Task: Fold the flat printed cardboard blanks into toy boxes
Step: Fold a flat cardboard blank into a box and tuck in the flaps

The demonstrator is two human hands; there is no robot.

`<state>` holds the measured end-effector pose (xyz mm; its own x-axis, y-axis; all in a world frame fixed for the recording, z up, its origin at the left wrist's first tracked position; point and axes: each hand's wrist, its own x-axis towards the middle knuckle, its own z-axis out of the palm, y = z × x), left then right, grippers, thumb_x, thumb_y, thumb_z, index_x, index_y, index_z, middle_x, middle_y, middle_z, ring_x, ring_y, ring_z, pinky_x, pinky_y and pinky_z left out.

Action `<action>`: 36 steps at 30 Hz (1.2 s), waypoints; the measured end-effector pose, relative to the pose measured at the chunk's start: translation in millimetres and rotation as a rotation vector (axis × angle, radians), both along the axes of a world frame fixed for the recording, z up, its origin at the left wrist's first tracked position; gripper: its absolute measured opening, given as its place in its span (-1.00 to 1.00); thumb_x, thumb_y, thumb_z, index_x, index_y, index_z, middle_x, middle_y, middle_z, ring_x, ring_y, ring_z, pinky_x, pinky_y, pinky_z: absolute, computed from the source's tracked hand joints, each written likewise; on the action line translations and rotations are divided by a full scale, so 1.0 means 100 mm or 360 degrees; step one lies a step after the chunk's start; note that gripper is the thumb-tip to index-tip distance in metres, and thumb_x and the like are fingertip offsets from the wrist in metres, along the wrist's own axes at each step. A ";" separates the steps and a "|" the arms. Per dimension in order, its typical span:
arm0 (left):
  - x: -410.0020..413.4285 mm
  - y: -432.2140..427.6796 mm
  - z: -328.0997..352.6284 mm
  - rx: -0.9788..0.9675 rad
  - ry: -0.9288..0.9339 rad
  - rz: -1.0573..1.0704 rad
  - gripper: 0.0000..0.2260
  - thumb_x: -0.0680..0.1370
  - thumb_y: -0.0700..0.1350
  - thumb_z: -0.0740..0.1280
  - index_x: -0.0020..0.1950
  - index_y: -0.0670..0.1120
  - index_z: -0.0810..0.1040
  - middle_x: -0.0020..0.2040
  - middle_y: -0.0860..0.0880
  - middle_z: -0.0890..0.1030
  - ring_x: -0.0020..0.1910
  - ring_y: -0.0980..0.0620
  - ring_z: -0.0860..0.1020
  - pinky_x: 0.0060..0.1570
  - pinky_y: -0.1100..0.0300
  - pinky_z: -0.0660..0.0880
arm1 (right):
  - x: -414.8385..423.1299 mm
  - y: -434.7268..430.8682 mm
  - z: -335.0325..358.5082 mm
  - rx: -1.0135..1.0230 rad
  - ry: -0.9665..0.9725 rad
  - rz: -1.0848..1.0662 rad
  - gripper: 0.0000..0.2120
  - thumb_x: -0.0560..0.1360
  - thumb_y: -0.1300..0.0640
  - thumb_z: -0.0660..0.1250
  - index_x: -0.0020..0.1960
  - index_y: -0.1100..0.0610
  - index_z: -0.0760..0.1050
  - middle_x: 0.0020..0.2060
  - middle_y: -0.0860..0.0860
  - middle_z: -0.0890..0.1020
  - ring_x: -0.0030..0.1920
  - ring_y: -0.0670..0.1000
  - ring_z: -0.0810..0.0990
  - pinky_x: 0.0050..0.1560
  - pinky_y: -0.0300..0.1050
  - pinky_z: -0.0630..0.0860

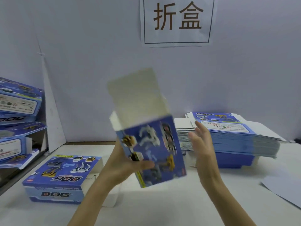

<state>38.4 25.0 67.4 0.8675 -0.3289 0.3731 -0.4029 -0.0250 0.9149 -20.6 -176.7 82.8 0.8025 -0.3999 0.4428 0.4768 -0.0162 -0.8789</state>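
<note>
A blue printed toy box [153, 150] is held up above the table at the middle, tilted, with its white top flap [136, 93] standing open. My left hand [125, 162] grips it from the left, thumb across the printed front. My right hand [202, 144] is just right of the box, fingers straight, apart from it. A folded box [60, 178] marked DOG lies on the table at the left. A stack of flat blanks [231, 136] sits at the right.
Several folded boxes [17, 121] are piled on a shelf at the far left. A white sheet [286, 188] lies at the right table edge. A wall with a paper sign [177, 20] stands close behind the white table [162, 207].
</note>
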 end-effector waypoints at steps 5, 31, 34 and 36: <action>0.11 -0.12 -0.55 0.0422 0.0240 -0.0144 -0.09 0.19 -0.24 0.65 0.42 0.04 0.25 0.19 0.06 0.58 0.09 0.18 0.60 -0.14 0.37 0.54 | 0.08 -0.08 -0.09 -0.0173 0.0230 0.0242 -0.68 0.56 -0.15 0.18 0.28 -0.14 0.44 0.17 -0.13 0.61 0.21 -0.07 0.57 0.25 -0.05 0.47; 0.17 -0.20 -0.69 0.0489 0.0257 -0.0175 -0.03 0.19 -0.15 0.64 0.45 0.09 0.16 0.28 0.02 0.46 0.10 0.21 0.58 -0.15 0.33 0.57 | 0.17 -0.48 -0.38 0.0173 0.0384 0.0836 -0.45 0.40 0.16 0.28 0.36 -0.16 0.35 0.31 -0.12 0.53 0.20 -0.06 0.59 0.20 -0.08 0.46; 0.11 -0.11 -0.55 0.0621 0.0147 -0.0199 0.09 0.17 0.05 0.64 0.51 0.14 0.02 0.37 0.08 0.33 0.27 0.14 0.47 0.12 0.16 0.57 | 0.11 -0.50 -0.25 -0.0217 -0.0063 0.0189 -0.67 0.50 0.24 0.25 0.20 -0.04 0.55 0.20 -0.11 0.62 0.26 -0.08 0.55 0.21 -0.16 0.48; 0.07 -0.02 -0.39 0.0740 0.0013 -0.0148 0.18 0.16 0.34 0.53 0.52 0.26 -0.22 0.49 0.20 0.08 0.43 0.12 0.28 0.34 0.03 0.41 | 0.07 -0.43 -0.22 -0.0554 -0.0165 0.0141 -0.77 0.48 0.15 0.26 0.04 -0.01 0.65 0.10 -0.14 0.67 0.22 -0.12 0.57 0.15 -0.27 0.50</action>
